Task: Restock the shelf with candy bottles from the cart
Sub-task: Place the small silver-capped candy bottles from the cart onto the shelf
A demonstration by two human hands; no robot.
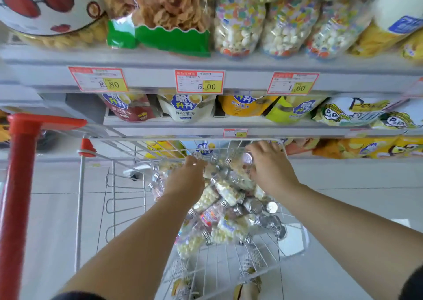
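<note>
Candy bottles (225, 204) are lying heaped toward the far edge of the cart (109, 186), the right hand (272, 169) curling round a silver-capped bottle (247, 159), the left hand (187, 178) digging in with its hold hidden; each should be gripping a bottle's body, not its cap.

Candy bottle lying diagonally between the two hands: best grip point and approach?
Candy bottle: probably wrap its mid-body from above. It lies on its side atop the pile, long flank exposed, silver cap pointing up-left, with neighbours crowding both ends.
</note>
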